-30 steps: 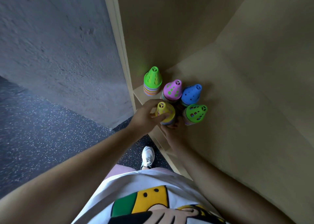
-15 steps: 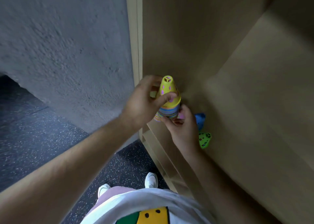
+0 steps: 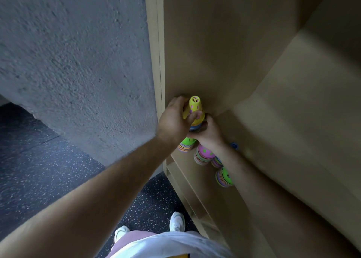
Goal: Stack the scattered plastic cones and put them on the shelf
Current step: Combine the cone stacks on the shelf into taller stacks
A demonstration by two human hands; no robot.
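A yellow-topped stack of cones (image 3: 193, 109) is held up inside the wooden shelf unit, near its left wall. My left hand (image 3: 173, 119) grips the stack's side, thumb across the yellow cone. My right hand (image 3: 207, 134) holds the stack's base from below. Beneath my hands, on the shelf board (image 3: 273, 160), stand a green-topped stack (image 3: 185, 145), a pink-topped stack (image 3: 203, 155), another green-topped stack (image 3: 224, 177) and a blue cone tip (image 3: 233, 145) behind my right wrist. A further stack (image 3: 216, 161) is mostly hidden.
The shelf unit's side panel (image 3: 154, 62) stands next to a rough grey concrete wall (image 3: 78, 62). Dark speckled floor (image 3: 48, 169) lies below left, with my white shoes (image 3: 176, 220) near the unit's base. The shelf board extends to the right.
Both hands lifted the yellow-topped stack off the shelf board and carried it up and back toward the inner corner. The other stacks stayed in place.
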